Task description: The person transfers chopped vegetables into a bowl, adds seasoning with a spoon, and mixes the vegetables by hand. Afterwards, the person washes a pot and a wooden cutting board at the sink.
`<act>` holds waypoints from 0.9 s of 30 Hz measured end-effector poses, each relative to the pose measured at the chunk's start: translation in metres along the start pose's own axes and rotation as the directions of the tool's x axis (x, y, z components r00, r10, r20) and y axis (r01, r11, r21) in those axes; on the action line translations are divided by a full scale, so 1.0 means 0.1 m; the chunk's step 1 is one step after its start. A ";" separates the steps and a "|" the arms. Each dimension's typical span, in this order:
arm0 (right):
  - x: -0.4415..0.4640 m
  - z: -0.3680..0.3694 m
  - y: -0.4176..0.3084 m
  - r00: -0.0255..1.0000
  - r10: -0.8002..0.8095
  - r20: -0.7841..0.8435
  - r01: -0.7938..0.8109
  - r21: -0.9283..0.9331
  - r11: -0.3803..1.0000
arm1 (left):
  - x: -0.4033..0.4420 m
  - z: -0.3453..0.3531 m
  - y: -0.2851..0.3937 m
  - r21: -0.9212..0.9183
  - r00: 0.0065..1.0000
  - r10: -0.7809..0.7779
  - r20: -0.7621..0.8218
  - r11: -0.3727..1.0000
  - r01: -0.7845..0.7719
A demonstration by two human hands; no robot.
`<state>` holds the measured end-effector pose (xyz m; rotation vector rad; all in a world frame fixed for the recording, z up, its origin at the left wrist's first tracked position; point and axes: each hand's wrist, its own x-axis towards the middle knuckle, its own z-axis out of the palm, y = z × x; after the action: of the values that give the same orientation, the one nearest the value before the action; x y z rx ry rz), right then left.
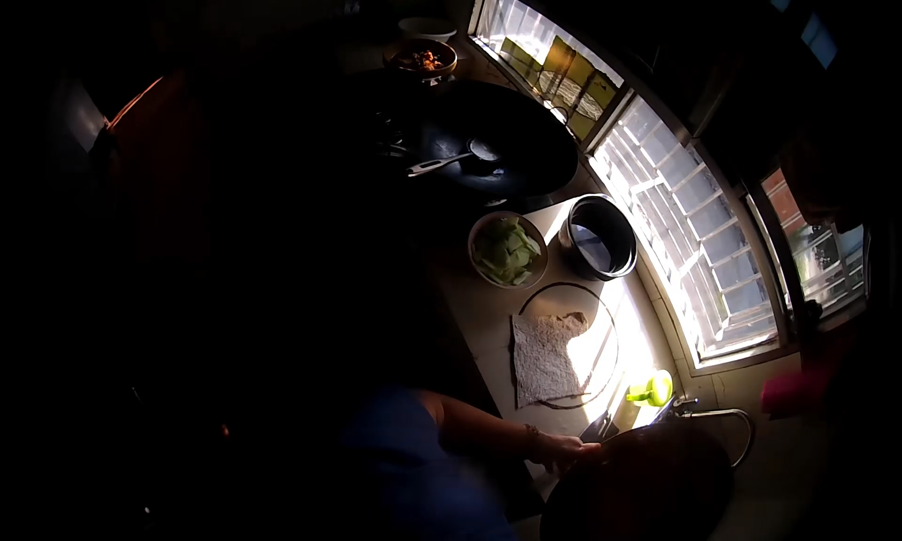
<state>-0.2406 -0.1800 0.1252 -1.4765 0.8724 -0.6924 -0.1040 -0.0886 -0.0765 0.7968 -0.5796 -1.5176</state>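
From a blue sleeve (pixel 413 456) at the bottom, my left forearm reaches right across the counter edge. My left hand (pixel 567 452) is closed on the near rim of a large dark round pan (pixel 648 489), which looks like a wok. The pan is tilted beside the metal faucet (pixel 684 407), and its inside is too dark to make out. My right hand is not in view. Just above the left hand lies a grey cloth (pixel 548 360) on the counter (pixel 489 339), with a round dark ring outline around it.
A bowl of cut green vegetables (pixel 508 251) stands beside a dark pot (pixel 599 237). Farther up, a ladle (pixel 440 164) rests in a big black wok (pixel 536 137), with a bowl of reddish food (pixel 421 60) beyond. A yellow-green object (pixel 650 389) sits below the barred window (pixel 681 212).
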 end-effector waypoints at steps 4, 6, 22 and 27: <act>-0.60 0.40 -0.29 0.976 0.073 0.203 -0.065 -0.043 0.997 | -1.16 -0.02 -0.17 -0.186 0.970 0.013 -0.242 0.981 -0.060; -0.89 0.59 -0.43 0.932 0.138 0.336 -0.117 -0.084 0.990 | -1.71 -0.11 -0.25 -0.237 0.951 0.052 -0.305 0.963 -0.128; -2.28 3.60 -0.22 -0.201 0.115 0.973 0.056 -0.105 0.993 | -5.77 -0.33 0.12 0.000 0.098 0.702 -0.705 0.139 -0.990; -2.41 4.56 0.51 -0.411 0.017 0.911 0.229 0.086 0.970 | -7.41 0.48 -0.87 0.512 -0.429 0.724 -0.541 -0.121 -0.850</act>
<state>0.0044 0.2706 0.0479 -1.5868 -0.8029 0.7994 -0.1996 0.6494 -0.0043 0.4293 -0.1862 0.4686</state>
